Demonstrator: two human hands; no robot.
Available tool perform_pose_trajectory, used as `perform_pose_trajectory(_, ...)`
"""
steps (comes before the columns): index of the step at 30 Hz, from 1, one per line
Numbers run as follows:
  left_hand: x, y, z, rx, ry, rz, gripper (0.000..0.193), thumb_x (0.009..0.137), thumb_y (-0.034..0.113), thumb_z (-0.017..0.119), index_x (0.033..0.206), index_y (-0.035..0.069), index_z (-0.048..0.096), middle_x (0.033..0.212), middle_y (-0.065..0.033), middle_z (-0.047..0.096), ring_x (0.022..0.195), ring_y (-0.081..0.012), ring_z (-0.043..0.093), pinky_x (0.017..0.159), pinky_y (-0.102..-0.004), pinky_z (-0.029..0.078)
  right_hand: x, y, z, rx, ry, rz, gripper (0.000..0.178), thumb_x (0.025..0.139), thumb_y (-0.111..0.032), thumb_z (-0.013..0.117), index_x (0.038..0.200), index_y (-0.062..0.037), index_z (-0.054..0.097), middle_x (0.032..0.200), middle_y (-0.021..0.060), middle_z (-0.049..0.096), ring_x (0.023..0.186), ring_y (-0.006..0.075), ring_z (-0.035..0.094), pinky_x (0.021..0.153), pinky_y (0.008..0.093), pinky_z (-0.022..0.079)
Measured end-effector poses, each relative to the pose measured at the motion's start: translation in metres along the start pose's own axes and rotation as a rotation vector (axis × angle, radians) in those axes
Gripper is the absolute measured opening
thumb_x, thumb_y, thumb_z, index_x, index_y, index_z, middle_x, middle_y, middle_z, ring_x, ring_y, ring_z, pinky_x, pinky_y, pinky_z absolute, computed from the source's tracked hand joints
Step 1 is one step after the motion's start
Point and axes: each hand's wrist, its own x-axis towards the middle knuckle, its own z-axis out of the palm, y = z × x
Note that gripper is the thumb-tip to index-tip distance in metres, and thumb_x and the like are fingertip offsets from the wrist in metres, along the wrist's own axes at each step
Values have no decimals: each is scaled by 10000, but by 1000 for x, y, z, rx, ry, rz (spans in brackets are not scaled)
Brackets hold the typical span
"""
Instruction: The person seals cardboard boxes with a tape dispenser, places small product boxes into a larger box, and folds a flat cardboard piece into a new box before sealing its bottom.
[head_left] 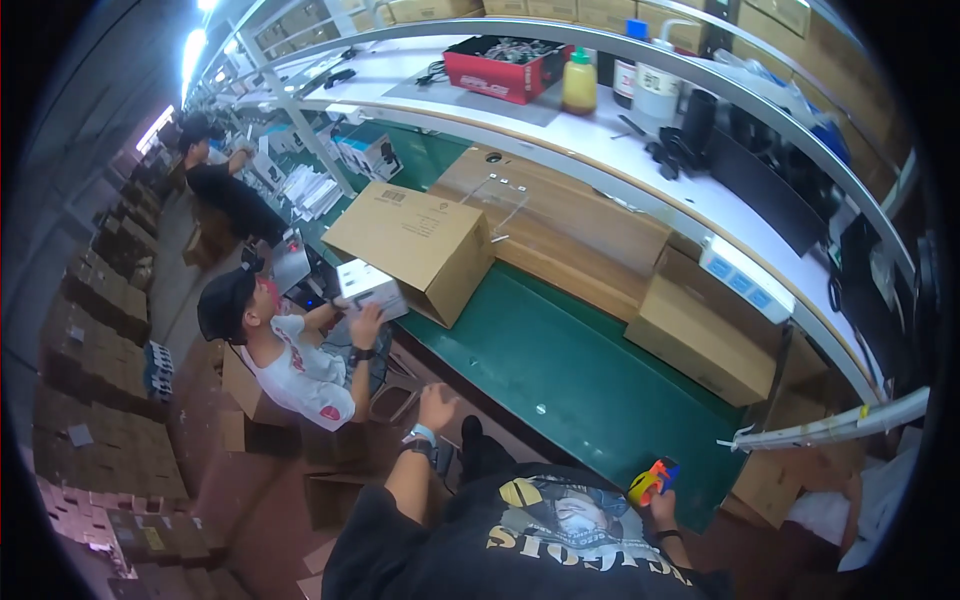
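Note:
My left hand (437,408) hangs in the air beside the green bench's near edge, its fingers apart with nothing in them. A watch and a light band circle that wrist. My right hand (661,509) is closed around a yellow, red and blue tape dispenser (652,481) over the near right part of the green bench top (545,375). To the left a seated co-worker holds a white printed box (369,287) in both hands, close to a large brown carton (410,240) lying on the bench. The carton's near end faces the bench edge.
Another brown carton (705,325) stands at the bench's back right under a white power strip (745,278). The shelf above carries a red bin (505,75) and a yellow bottle (579,82). Stacked cartons (105,435) line the left floor. A metal bar (830,425) juts in at right.

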Motion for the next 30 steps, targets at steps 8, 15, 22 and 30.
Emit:
perform_pose_trajectory(8,107,-59,-57,-356,321,-201,445,766,112,755,1149,-28,576,1155,-206,597,1101,-345,589,973,-404,469,-10,-183,25,331,-89,-255,204,858,9,557,1011,35,689,917,93,716,831,173,678,759,340,535)
perform_pose_trajectory(15,217,-57,-73,-887,158,-150,404,823,50,700,1174,-65,538,1131,-157,620,1083,-252,603,938,-335,486,-21,-349,111,53,-219,-511,271,823,-20,548,1051,-12,695,885,88,715,825,173,660,770,333,524)
perform_pose_trajectory(22,266,-23,-48,-1277,86,-305,703,845,-14,649,1406,-35,225,1191,-177,571,1136,-255,581,944,-356,496,-66,-487,179,-117,-430,-497,264,843,-71,591,1080,-52,706,897,118,726,849,163,673,786,335,531)
perform_pose_trajectory(30,255,7,-53,-1272,93,-128,774,828,-48,644,1413,-12,138,1163,-182,577,886,-185,653,592,-255,551,-43,-344,161,330,-101,-51,336,729,37,569,1044,6,684,905,99,702,841,193,673,772,338,542)
